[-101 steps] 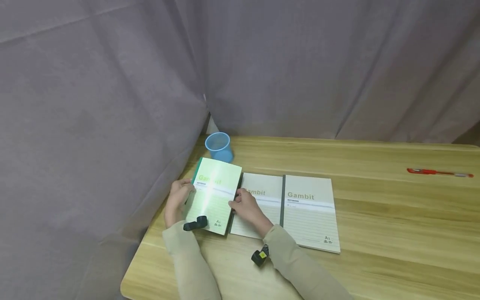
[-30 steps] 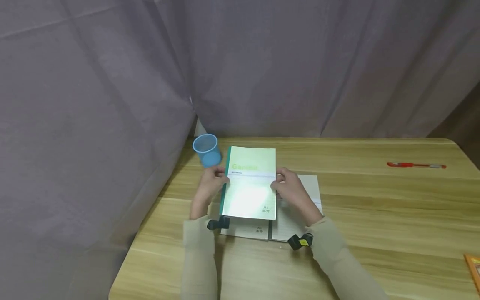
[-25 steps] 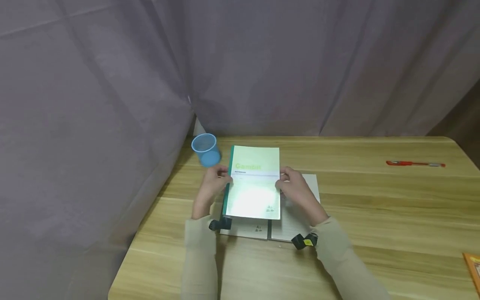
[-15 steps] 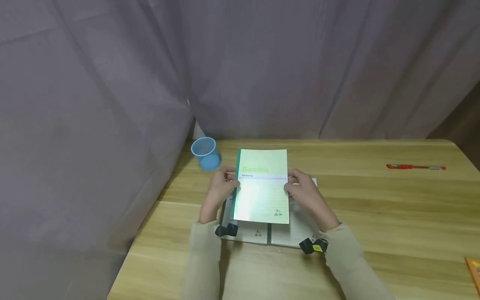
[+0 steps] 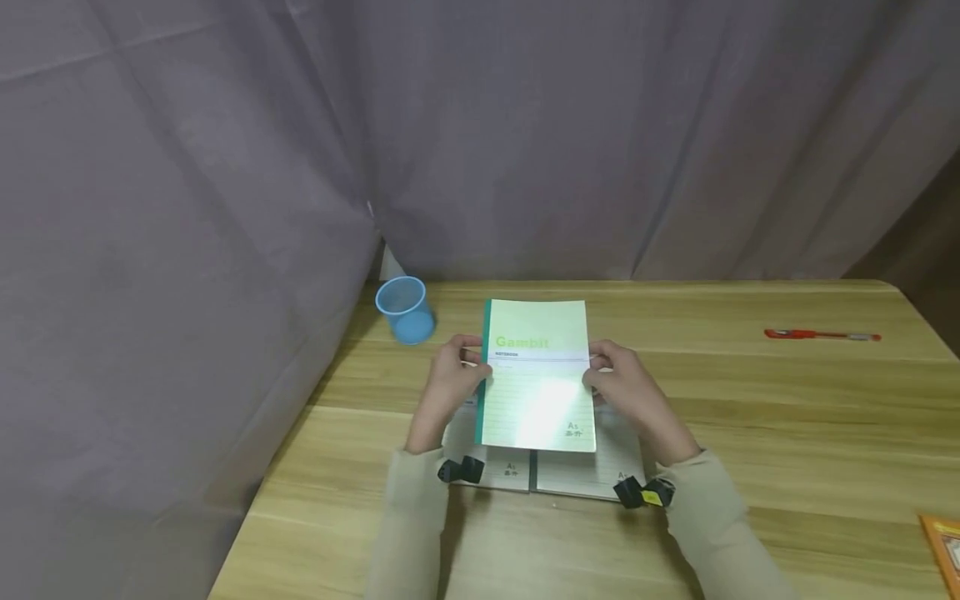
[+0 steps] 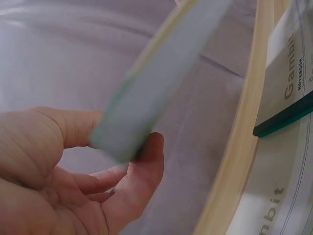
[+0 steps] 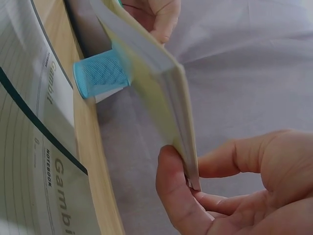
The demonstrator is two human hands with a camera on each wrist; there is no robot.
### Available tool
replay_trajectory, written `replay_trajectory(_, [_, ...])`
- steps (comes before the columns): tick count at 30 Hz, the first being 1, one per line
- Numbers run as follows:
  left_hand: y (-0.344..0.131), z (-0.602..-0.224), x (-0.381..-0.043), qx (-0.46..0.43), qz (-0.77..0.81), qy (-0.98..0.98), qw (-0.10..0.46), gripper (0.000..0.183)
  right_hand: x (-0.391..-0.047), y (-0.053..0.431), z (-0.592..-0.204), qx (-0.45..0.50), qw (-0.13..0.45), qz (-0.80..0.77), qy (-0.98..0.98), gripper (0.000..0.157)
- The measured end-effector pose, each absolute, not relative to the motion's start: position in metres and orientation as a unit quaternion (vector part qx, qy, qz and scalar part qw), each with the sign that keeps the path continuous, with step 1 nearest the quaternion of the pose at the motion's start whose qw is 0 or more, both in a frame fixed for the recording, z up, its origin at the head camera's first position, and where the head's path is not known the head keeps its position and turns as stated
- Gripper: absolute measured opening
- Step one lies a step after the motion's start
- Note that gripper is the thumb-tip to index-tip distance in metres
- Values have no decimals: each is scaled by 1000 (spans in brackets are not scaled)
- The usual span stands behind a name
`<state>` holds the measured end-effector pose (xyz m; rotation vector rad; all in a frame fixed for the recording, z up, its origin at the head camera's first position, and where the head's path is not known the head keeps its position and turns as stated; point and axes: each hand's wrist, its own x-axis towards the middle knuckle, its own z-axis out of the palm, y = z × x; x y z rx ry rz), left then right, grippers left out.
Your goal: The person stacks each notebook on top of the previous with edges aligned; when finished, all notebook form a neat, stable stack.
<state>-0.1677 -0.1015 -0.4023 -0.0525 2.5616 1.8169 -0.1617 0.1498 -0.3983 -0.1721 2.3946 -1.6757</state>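
Both hands hold up a pale green notebook [image 5: 536, 383] with a dark green spine and "Gambit" on its cover. My left hand [image 5: 450, 379] pinches the spine edge between thumb and fingers, also seen from the side in the left wrist view. On the opposite edge, my right hand [image 5: 626, 387] grips the notebook, thumb on top and fingers beneath. Under it, two more Gambit notebooks lie side by side on the table, a left one [image 5: 491, 468] and a right one [image 5: 573, 475]. The raised notebook hides their upper parts in the head view.
A blue mesh pen cup [image 5: 406, 310] stands at the back left of the wooden table [image 5: 337, 483]. A red pen [image 5: 821, 335] lies at the right, and an orange-edged item [image 5: 943, 546] is at the right border. Grey curtain [image 5: 510, 150] hangs behind and left.
The notebook, first held tilted at the left beside the other two, has moved right over them and been straightened. In the last second both hands drift a little further right with it.
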Motion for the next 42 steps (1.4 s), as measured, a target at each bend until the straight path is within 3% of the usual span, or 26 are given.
replay_trajectory(11, [-89,-406,-168,7,565,825,18,45,-155,164,-395,-58,110,-569,813,55])
replay_trajectory(28, [-65,-415,-157,43,533,843,61,50,-149,198,-407,-111,144,-544,819,62])
replay_trajectory(42, [-61,-423,-156,37,497,860,108,49,-151,205,-415,-115,182,-534,817,51])
